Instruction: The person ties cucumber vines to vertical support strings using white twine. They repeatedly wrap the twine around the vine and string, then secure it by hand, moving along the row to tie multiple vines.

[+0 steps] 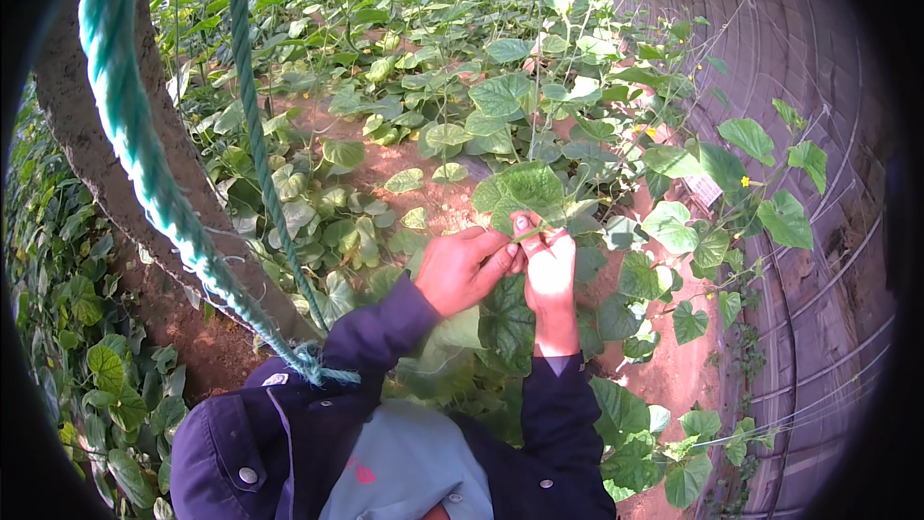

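In front of my chest both hands meet at a green stem (pixel 529 234) of a cucumber-like vine. My left hand (pixel 465 269) pinches it between thumb and forefinger. My right hand (pixel 550 267), partly in bright sun, has its fingers curled on the same stem, close beside the left fingertips. A broad green leaf (pixel 525 190) spreads just beyond the fingers. Below the hands hangs a darker, larger leaf (pixel 507 321), partly behind my right wrist. The exact finger contact is partly hidden.
Thick teal rope (pixel 130 101) and a thinner green rope (pixel 253 108) hang at the left, near a rough curved beam (pixel 94 123). Rows of vines on strings (pixel 534 115) stand ahead over reddish soil (pixel 390 166). A ribbed wall (pixel 816 231) curves along the right.
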### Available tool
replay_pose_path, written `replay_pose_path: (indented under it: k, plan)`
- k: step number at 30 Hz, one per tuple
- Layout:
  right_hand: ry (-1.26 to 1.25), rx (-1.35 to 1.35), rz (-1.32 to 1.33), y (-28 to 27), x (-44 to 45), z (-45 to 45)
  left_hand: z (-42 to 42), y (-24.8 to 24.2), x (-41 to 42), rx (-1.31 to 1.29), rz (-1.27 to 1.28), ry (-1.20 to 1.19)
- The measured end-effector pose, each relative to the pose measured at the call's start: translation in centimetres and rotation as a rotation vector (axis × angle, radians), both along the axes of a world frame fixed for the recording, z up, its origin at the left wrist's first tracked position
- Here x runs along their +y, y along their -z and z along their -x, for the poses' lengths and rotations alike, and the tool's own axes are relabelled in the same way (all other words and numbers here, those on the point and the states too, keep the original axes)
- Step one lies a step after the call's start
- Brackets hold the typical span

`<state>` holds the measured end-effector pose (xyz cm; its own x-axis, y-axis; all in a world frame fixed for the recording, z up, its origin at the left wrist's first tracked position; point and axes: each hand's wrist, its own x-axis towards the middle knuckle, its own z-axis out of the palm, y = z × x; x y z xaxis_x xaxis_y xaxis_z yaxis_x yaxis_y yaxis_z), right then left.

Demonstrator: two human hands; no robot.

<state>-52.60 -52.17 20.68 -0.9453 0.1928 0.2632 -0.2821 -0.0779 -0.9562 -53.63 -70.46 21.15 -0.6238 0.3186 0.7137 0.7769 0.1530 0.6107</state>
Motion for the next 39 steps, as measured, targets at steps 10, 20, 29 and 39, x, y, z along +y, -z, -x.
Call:
replay_pose_path:
  k: [10, 20, 29, 39]
  plan:
    - [0.047, 0.061, -0.013, -1.4, 0.0, -1.4, 3.1, -1.7, 1.4, -0.297, 0.123, 0.122]
    - [0.188, 0.096, -0.595, -3.8, -2.9, -1.3, 3.8, 4.4, 2.5, -0.825, -0.543, 0.579]
    - [0.01, 0.313, -0.724, -3.1, -4.8, -1.9, 2.9, 7.1, 2.2, -0.544, -0.725, 0.387]
    - [0.091, 0.319, -0.661, -0.8, -5.8, -5.1, 1.5, 4.9, 0.5, -0.341, -0.334, -0.153]
